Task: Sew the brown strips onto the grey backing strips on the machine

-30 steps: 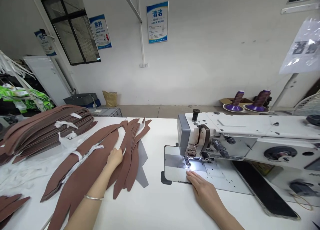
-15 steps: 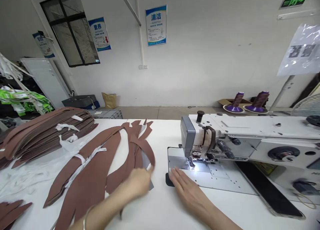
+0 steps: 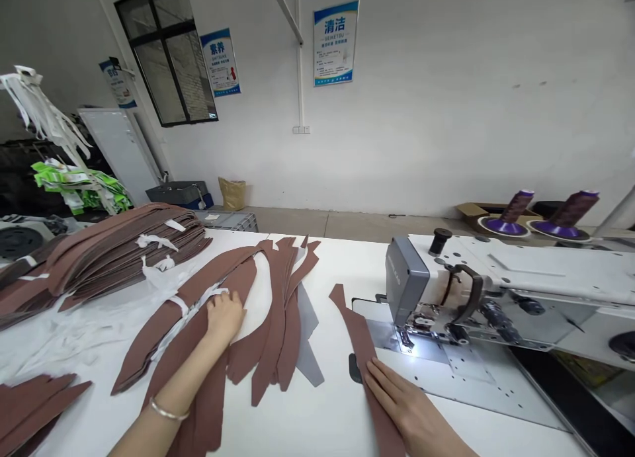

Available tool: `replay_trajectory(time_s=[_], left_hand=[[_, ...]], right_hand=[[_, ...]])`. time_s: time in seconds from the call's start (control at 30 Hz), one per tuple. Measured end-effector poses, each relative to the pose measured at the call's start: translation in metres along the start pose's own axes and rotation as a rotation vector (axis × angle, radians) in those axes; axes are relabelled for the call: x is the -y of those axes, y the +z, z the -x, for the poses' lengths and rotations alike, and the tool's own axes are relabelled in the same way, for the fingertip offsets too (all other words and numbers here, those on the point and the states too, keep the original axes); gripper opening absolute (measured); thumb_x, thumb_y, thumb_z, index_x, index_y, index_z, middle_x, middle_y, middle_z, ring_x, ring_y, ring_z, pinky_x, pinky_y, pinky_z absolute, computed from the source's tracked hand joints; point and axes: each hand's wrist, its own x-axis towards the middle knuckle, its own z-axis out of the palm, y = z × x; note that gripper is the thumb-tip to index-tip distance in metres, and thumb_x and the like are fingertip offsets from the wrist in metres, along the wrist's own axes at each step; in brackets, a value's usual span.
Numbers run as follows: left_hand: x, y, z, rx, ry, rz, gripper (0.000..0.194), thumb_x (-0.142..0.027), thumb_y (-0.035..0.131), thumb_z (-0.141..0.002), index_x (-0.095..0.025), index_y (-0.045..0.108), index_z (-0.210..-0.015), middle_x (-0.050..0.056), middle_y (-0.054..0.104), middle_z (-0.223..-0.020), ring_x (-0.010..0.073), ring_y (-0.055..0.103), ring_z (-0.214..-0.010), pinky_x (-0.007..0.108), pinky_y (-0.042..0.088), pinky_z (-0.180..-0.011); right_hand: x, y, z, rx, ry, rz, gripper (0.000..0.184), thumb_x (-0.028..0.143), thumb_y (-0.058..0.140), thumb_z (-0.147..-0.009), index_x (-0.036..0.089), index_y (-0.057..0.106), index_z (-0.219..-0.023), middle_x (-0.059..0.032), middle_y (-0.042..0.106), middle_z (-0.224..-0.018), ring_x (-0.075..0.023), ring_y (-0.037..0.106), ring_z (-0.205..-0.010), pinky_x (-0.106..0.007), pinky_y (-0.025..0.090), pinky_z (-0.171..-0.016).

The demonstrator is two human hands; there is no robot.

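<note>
My right hand (image 3: 397, 397) lies with straight fingers on a curved brown fabric strip (image 3: 358, 331), pressing it to the white table beside the sewing machine's plate. The strip's upper end reaches past the plate's left edge. My left hand (image 3: 225, 318), a bracelet on its wrist, has bent fingers closed at the upper part of a large brown fabric piece (image 3: 211, 391) in the left pile. A white tie strip (image 3: 186, 321) runs beside those fingers. The fingertips are partly hidden. The lit needle area of the sewing machine (image 3: 409, 341) stands right of the strip, with no fabric under it.
More brown strips (image 3: 278, 325) and a grey piece (image 3: 308, 351) lie mid-table. A thick brown stack (image 3: 133, 252) and crumpled white plastic (image 3: 64, 344) are on the left. Two thread cones (image 3: 516, 207) stand behind the machine. A black phone-like slab (image 3: 555, 391) lies under its arm.
The brown strip is now flat under my right hand beside the machine plate; my left hand held it before. My left hand has moved left to the pile. The view has turned left.
</note>
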Motion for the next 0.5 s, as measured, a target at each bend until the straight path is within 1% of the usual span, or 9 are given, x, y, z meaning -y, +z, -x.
replay_trajectory(time_s=[0.03,0.07,0.13,0.2,0.23,0.3,0.37,0.43,0.5], left_hand=[[0.007,0.007,-0.006,0.005,-0.036,-0.01,0.056,-0.019,0.049,-0.082,0.009,0.05,-0.131,0.039,0.048,-0.13,0.0477,0.045,-0.123,0.058,0.031,-0.1],[0.012,0.014,-0.01,0.011,-0.062,-0.015,0.058,-0.018,0.051,-0.08,0.01,0.049,-0.131,0.04,0.046,-0.131,0.0486,0.044,-0.124,0.058,0.03,-0.1],[0.015,0.025,-0.012,0.016,-0.094,-0.007,0.056,-0.016,0.051,-0.08,0.007,0.051,-0.131,0.04,0.045,-0.133,0.0474,0.043,-0.127,0.057,0.029,-0.102],[0.016,0.028,-0.014,0.026,-0.123,0.025,0.052,-0.016,0.05,-0.08,0.004,0.055,-0.127,0.037,0.05,-0.13,0.0449,0.047,-0.125,0.056,0.031,-0.102],[0.017,0.026,-0.017,0.041,-0.136,0.053,0.049,-0.017,0.051,-0.079,0.002,0.058,-0.123,0.035,0.055,-0.125,0.0434,0.051,-0.122,0.054,0.035,-0.1],[0.024,0.013,-0.026,0.075,-0.16,0.129,0.041,-0.018,0.054,-0.077,-0.003,0.065,-0.112,0.029,0.064,-0.115,0.0394,0.059,-0.114,0.05,0.041,-0.097],[0.035,-0.008,-0.035,0.096,-0.19,0.224,0.037,-0.018,0.053,-0.075,-0.007,0.067,-0.107,0.025,0.068,-0.109,0.037,0.063,-0.108,0.046,0.046,-0.093],[0.045,-0.033,-0.038,0.103,-0.202,0.339,0.041,-0.018,0.051,-0.074,-0.008,0.066,-0.111,0.021,0.069,-0.109,0.0345,0.065,-0.105,0.043,0.049,-0.089],[0.048,-0.053,-0.03,0.123,-0.162,0.471,0.048,-0.02,0.049,-0.073,-0.011,0.062,-0.119,0.015,0.071,-0.108,0.0288,0.068,-0.098,0.037,0.053,-0.082]], right_hand=[[0.001,-0.003,0.006,-0.013,0.008,0.0,0.055,0.008,0.044,-0.086,0.012,0.049,-0.141,-0.0093,0.048,-0.143,-0.0282,0.054,-0.126,-0.035,0.055,-0.096],[0.003,-0.005,0.01,-0.027,0.025,-0.005,0.055,0.008,0.043,-0.088,0.013,0.048,-0.142,-0.0087,0.047,-0.143,-0.027,0.055,-0.125,-0.033,0.056,-0.095],[0.006,-0.005,0.013,-0.056,0.067,-0.025,0.054,0.008,0.043,-0.09,0.015,0.046,-0.143,-0.008,0.048,-0.142,-0.026,0.056,-0.124,-0.032,0.056,-0.095],[0.008,-0.004,0.012,-0.079,0.096,-0.047,0.054,0.008,0.043,-0.09,0.016,0.047,-0.143,-0.0079,0.049,-0.141,-0.0259,0.057,-0.122,-0.032,0.056,-0.095],[0.009,-0.003,0.012,-0.084,0.106,-0.056,0.054,0.008,0.043,-0.09,0.016,0.047,-0.143,-0.0079,0.049,-0.141,-0.026,0.057,-0.122,-0.032,0.056,-0.095],[0.009,-0.002,0.01,-0.086,0.112,-0.072,0.054,0.006,0.041,-0.089,0.016,0.049,-0.142,-0.0082,0.049,-0.141,-0.0261,0.057,-0.123,-0.033,0.056,-0.095],[0.009,-0.002,0.01,-0.078,0.116,-0.081,0.055,0.004,0.04,-0.088,0.015,0.05,-0.141,-0.0089,0.049,-0.141,-0.0262,0.055,-0.124,-0.034,0.055,-0.097],[0.009,-0.001,0.011,-0.066,0.119,-0.074,0.054,0.003,0.039,-0.088,0.014,0.052,-0.139,-0.0098,0.05,-0.14,-0.0265,0.055,-0.125,-0.035,0.055,-0.097],[0.01,0.0,0.012,-0.051,0.118,-0.052,0.052,0.004,0.039,-0.088,0.012,0.054,-0.137,-0.0106,0.052,-0.138,-0.027,0.056,-0.124,-0.036,0.056,-0.096]])
